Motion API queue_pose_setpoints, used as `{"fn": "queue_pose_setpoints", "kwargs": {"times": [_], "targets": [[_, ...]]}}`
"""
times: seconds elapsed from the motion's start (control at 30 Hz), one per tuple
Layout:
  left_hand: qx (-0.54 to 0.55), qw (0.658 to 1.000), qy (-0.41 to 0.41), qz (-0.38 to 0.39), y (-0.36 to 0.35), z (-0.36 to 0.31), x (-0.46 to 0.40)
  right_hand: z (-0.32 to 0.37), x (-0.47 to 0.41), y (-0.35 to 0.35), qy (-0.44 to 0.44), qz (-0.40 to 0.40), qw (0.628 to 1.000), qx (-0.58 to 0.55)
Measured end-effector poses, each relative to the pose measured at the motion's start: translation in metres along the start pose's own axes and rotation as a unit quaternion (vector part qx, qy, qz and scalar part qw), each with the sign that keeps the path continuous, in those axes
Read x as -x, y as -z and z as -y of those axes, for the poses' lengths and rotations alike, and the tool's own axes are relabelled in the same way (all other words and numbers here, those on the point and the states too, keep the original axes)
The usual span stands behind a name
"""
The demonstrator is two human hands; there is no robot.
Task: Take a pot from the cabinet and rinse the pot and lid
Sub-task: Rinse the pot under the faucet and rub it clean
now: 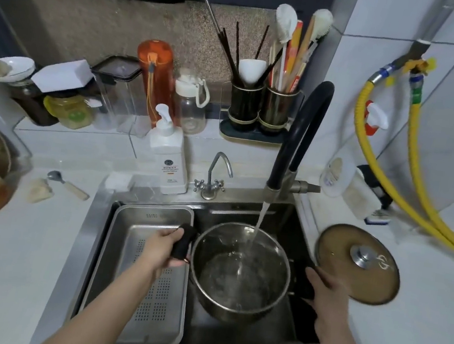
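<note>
Seen from above, a person holds a steel pot (240,271) in a sink (230,336), one hand on each side. The left hand (162,250) is curled round the pot's dark left handle (183,242). The right hand (326,288) is curled at the pot's right side, apparently round the other handle, which the hand mostly hides. Between the two hands, a stream of water (257,227) falls from a black arched tap (300,141) beyond them into the pot, where some shallow water has gathered at the bottom.

The glass lid (358,264), with a metal knob, lies flat on the white bench (400,339) just right of the right hand, apart from the pot. Neither hand touches it.

Under and beyond the left hand sits a perforated steel draining tray (148,277) in the sink. Further beyond the left hand stand a soap pump bottle (168,158) and a small second tap (213,176).

Progress, as a judgement: the pot is already out of the cabinet and its rinse is under way. Swirling and emptying the pot seem left to do, and the lid appears not yet rinsed.
</note>
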State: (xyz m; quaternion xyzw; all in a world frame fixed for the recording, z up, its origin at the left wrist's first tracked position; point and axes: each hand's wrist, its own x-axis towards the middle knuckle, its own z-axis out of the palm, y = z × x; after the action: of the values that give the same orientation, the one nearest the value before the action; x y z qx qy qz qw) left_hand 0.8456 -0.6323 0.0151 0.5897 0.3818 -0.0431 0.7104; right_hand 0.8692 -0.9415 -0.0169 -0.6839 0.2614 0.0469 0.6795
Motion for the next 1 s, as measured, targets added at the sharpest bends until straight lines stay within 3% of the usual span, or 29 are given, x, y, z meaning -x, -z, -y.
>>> {"fn": "queue_pose_setpoints", "kwargs": {"times": [0.17,0.4,0.63,0.8,1.0], "targets": [[0.038,0.997,-0.032,-0.067,0.017,-0.022,-0.014,0.009,-0.009,-0.034,-0.023,0.032,0.999,-0.026],[0.072,0.997,-0.01,0.008,-0.015,-0.01,-0.019,0.025,-0.022,-0.007,-0.03,-0.002,0.994,-0.107],[0.062,0.998,0.02,0.015,0.023,-0.004,-0.028,0.002,-0.007,-0.027,-0.115,0.079,0.978,-0.154],[0.087,0.996,0.021,-0.013,0.02,-0.008,-0.039,0.022,-0.017,-0.04,-0.102,0.075,0.981,-0.15],[0.05,0.997,0.047,0.03,-0.011,0.014,-0.04,0.028,-0.007,0.0,-0.066,0.02,0.989,-0.13]]}}
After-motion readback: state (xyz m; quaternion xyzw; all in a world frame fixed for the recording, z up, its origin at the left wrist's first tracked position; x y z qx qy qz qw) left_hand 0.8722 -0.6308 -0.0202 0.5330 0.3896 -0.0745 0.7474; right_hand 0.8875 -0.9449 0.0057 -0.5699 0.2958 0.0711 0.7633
